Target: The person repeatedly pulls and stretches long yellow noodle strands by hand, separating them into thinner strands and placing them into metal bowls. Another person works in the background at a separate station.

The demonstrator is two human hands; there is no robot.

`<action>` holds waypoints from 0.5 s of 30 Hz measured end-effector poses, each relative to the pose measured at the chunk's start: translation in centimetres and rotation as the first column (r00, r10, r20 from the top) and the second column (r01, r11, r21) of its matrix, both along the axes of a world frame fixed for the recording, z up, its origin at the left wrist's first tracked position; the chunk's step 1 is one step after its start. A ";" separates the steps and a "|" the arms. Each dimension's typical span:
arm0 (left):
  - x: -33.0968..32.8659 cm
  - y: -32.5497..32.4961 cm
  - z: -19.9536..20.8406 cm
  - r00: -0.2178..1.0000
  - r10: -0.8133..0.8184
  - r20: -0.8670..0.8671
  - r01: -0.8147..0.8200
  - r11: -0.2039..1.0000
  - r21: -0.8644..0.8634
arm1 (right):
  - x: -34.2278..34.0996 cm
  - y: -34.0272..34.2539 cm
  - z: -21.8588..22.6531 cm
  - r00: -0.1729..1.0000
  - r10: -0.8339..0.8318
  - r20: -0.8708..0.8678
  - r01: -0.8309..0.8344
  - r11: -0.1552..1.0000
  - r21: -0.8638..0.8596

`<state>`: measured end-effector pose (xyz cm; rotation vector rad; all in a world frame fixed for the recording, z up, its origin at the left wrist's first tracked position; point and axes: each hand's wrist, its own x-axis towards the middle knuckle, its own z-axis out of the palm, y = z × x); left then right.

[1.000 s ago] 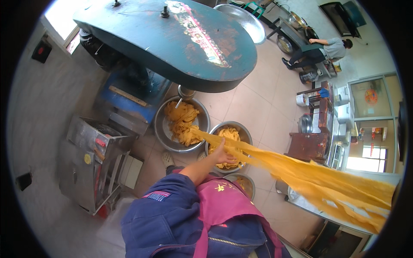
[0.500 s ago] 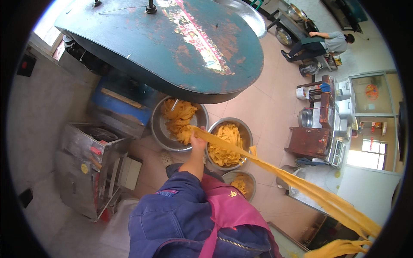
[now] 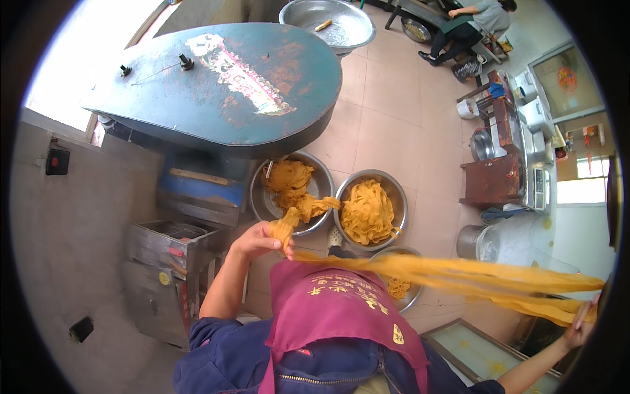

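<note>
A long strip of yellow dough [image 3: 433,268] stretches across in front of my apron, from one hand to the other. My left hand [image 3: 262,241] is closed on a bunched part of it, next to the left metal basin [image 3: 258,205], where more folded yellow dough [image 3: 289,178] lies. From that basin the dough runs up to my left hand. Far out at the right, my right hand [image 3: 581,323] grips looped lengths of the same strip. Cut yellow strips fill the middle metal basin [image 3: 401,207]. A smaller basin [image 3: 415,299] nearer me holds short yellow pieces.
A green machine housing [image 3: 262,85] stands ahead, above the left basin. A metal cabinet [image 3: 154,289] is on my left. Beyond the housing is a large metal bowl [image 3: 354,29]. At far right are a wooden cabinet [image 3: 492,180] and a person [image 3: 469,33] by a table.
My left hand has drawn back and left from the basin with the dough. My right hand has come into view at the right edge, and the view has shifted.
</note>
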<state>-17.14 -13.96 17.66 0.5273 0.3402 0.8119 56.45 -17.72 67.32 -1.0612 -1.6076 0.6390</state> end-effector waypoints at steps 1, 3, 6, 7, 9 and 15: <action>0.5 0.9 2.9 0.998 -0.004 0.062 -0.001 0.997 0.077 | 1.0 -0.6 -1.3 1.000 0.013 0.018 -0.013 1.000 -0.004; 2.3 3.4 9.4 0.977 -0.080 0.198 0.000 0.928 0.374 | -2.4 -0.1 -3.9 0.991 0.118 -0.055 -0.121 0.992 -0.047; 4.4 7.3 19.2 0.963 -0.176 0.206 0.013 0.790 0.613 | -7.3 0.3 -6.3 0.957 0.261 -0.124 -0.274 0.957 -0.097; 5.1 8.4 22.0 0.967 -0.156 0.200 -0.023 0.731 0.682 | -8.1 0.4 -6.9 0.942 0.305 -0.144 -0.322 0.939 -0.121; 6.9 9.3 26.4 0.975 -0.050 0.217 -0.121 0.701 0.703 | -10.1 0.8 -8.4 0.912 0.375 -0.169 -0.398 0.908 -0.133; 7.2 11.9 35.4 0.984 0.175 -0.027 -0.052 0.432 0.901 | -17.9 2.0 -11.2 0.853 0.512 -0.100 -0.519 0.815 -0.258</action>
